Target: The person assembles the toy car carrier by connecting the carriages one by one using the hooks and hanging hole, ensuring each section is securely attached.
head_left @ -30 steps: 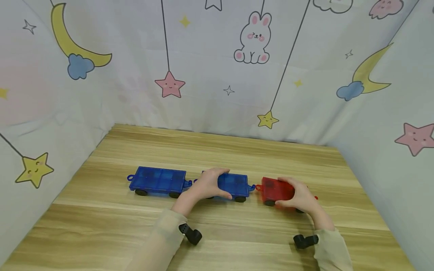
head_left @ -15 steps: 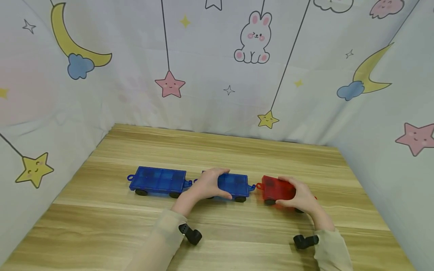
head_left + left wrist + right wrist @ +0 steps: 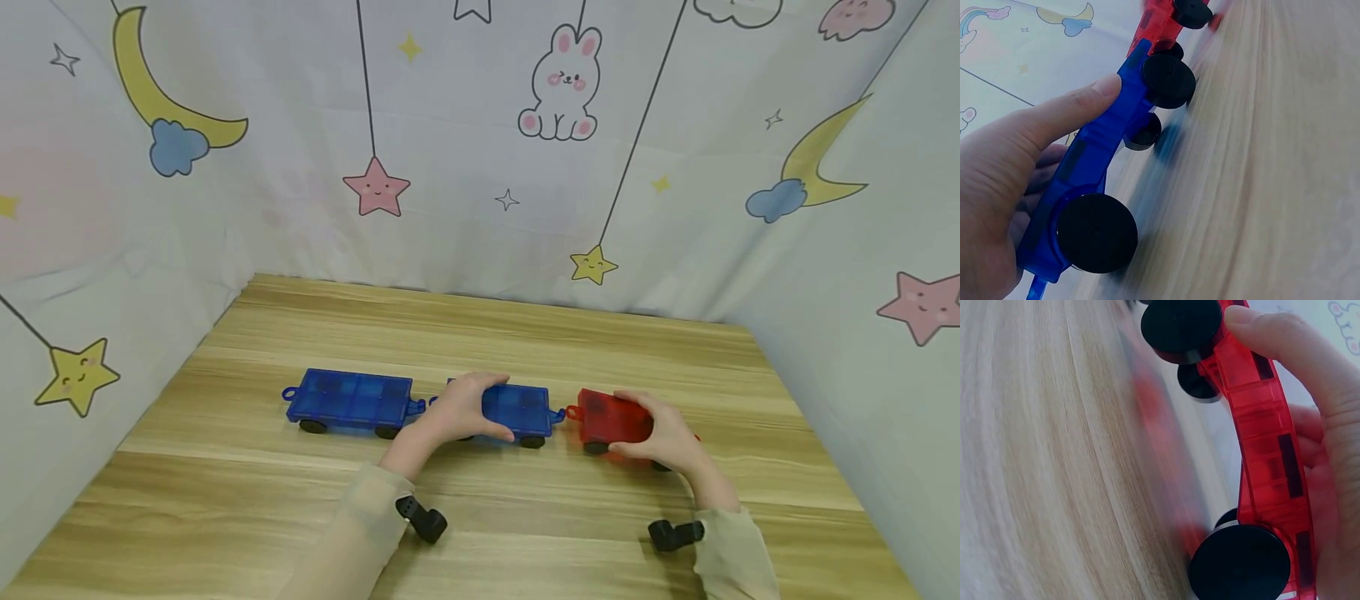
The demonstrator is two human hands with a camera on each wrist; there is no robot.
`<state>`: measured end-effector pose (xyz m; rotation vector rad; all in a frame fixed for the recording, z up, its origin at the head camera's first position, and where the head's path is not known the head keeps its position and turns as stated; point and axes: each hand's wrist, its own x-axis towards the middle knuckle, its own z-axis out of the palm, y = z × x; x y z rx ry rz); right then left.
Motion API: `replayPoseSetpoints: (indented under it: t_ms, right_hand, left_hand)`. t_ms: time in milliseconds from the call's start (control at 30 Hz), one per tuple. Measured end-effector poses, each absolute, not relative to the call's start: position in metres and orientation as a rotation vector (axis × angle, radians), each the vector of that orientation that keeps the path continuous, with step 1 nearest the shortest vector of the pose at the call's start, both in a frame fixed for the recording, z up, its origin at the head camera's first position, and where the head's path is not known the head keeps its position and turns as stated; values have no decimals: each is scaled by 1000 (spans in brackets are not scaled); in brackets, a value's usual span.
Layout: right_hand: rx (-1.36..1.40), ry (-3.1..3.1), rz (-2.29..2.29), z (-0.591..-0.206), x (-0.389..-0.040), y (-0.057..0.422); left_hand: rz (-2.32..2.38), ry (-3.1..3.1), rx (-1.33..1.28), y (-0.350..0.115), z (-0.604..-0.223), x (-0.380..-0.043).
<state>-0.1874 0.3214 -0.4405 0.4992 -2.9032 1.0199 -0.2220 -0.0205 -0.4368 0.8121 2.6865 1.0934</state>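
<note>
Red car (image 3: 606, 419) shifted slightly, fingers (image 3: 1308, 421) clasping it and middle car (image 3: 519, 407), far grip unclear.

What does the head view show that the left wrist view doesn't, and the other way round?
Only the head view: the leftmost blue car and the two black wrist cameras.

Only the left wrist view: a rainbow print on the backdrop.

Both: the left hand gripping the middle blue car, the red car next in line, and the wooden table.
</note>
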Motion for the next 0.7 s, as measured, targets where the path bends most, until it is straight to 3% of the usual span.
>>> replayPoseSetpoints:
  t_ms: [700]
  right_hand:
    - [490, -2921, 1033, -440, -188, 314]
  left_hand:
    - [1092, 2689, 801, -20, -438, -222]
